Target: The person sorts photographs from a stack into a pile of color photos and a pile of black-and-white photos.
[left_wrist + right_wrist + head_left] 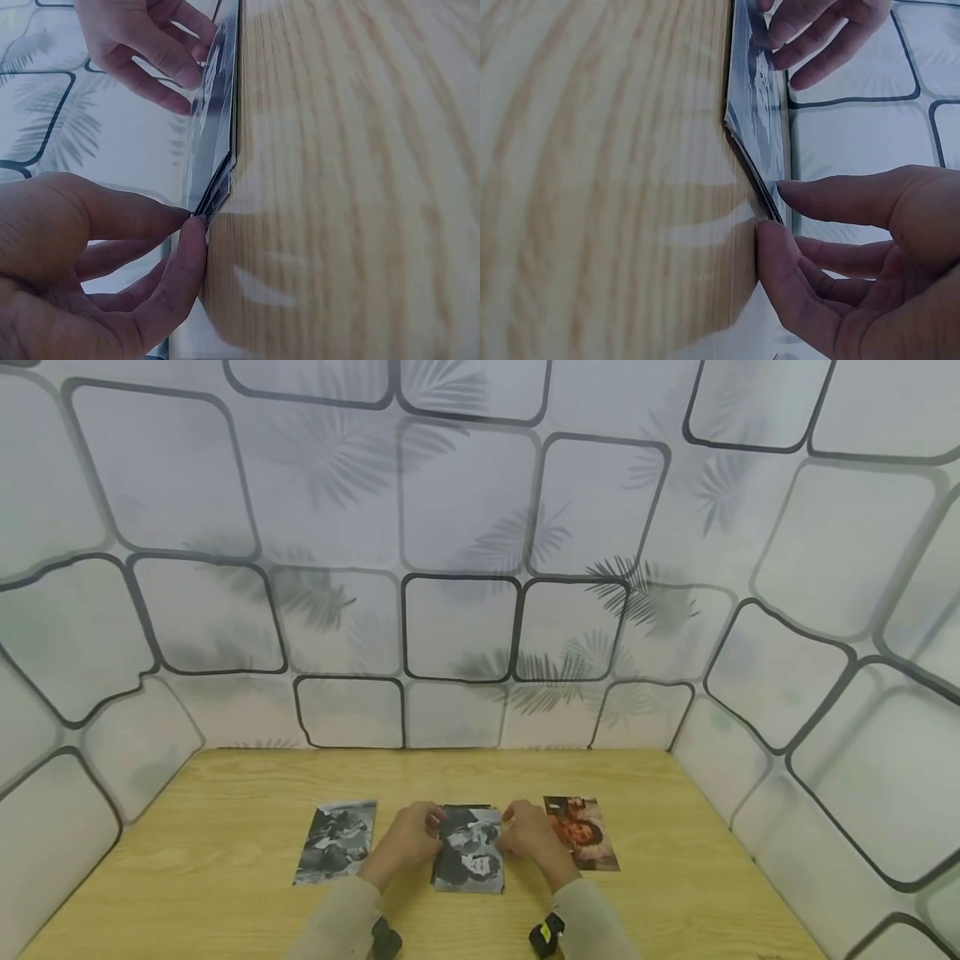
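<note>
A small stack of black-and-white photo prints (471, 860) lies in the middle of the table, its top print showing faces. My left hand (412, 833) is at the stack's left edge; in the left wrist view its thumb and a finger (193, 244) pinch that edge, where the layers fan slightly apart. On the opposite side my right hand (529, 832) pinches the right edge between thumb (832, 199) and finger, seen in the right wrist view. The lower prints are mostly hidden under the top one.
Left of the stack lies another black-and-white photo (337, 842). A colour photo (585, 839) lies to the right, partly behind my right hand. The wood-grain table (247, 827) meets patterned walls (461, 627) at the back and sides.
</note>
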The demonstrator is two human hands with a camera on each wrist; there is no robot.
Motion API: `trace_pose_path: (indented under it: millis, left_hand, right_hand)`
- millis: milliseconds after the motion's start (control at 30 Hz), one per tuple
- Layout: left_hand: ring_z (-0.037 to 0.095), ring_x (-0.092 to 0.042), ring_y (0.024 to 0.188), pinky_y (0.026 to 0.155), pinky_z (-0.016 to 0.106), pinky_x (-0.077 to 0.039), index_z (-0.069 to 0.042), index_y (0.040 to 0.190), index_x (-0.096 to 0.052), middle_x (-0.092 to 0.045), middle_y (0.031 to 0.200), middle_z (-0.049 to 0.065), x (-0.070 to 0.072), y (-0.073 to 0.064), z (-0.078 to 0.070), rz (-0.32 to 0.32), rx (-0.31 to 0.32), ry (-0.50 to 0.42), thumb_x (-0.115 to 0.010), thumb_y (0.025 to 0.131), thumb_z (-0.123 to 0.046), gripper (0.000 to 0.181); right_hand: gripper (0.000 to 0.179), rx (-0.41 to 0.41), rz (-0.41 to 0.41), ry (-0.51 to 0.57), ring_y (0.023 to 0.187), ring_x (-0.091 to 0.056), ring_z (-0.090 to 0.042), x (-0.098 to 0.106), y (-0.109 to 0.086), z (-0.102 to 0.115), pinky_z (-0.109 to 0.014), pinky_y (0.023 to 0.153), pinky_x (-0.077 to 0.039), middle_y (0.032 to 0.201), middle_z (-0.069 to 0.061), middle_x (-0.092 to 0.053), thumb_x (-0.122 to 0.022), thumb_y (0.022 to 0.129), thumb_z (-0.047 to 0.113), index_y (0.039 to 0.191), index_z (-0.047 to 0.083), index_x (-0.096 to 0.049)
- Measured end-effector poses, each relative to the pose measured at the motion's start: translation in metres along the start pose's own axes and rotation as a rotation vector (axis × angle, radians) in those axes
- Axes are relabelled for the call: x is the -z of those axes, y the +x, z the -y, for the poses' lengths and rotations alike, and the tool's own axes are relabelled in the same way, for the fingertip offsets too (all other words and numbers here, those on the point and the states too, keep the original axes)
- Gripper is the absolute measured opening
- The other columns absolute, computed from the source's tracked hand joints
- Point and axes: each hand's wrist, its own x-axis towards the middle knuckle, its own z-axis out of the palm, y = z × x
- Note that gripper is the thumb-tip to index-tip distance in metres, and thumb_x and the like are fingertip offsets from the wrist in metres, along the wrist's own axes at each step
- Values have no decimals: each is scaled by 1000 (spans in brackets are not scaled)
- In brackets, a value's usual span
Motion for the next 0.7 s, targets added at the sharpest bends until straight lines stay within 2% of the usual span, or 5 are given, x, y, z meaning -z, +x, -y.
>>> trace_pose_path:
  millis: [100, 300, 500, 700]
  left_hand:
    - [28, -68, 93, 76, 39, -64, 4, 113, -69, -70, 106, 22, 0, 0, 1, -6, 7, 3, -72, 72, 13, 42]
    - [28, -67, 93, 73, 36, -63, 5, 114, -69, -70, 105, 21, -1, 0, 3, -4, -2, 1, -71, 73, 13, 41]
    - [24, -66, 86, 68, 32, -62, 7, 115, -67, -69, 103, 22, -2, 1, 2, 8, -27, -13, -71, 74, 13, 41]
    - [23, -66, 85, 68, 31, -63, 7, 113, -68, -70, 100, 20, -2, 1, 2, -4, -5, -2, -72, 73, 14, 41]
  right_hand:
    - [34, -16, -3, -3, 75, -65, -23, 0, 0, 0, -39, 76, -59, 91, -15, -71, -86, 75, 11, 101, -4, -68]
    - [26, -20, 13, -10, 58, -63, -15, -1, -1, 0, -35, 67, -58, 69, -5, -68, -83, 77, 13, 93, 0, -67]
    - [25, -16, 33, -7, 55, -64, -15, 3, -4, 3, -36, 66, -60, 75, -9, -71, -83, 80, 16, 91, -1, -69]
    - [26, 10, 58, -7, 51, -59, -14, 0, -3, 4, -27, 52, -47, 65, -5, -67, -85, 81, 23, 79, 3, -68]
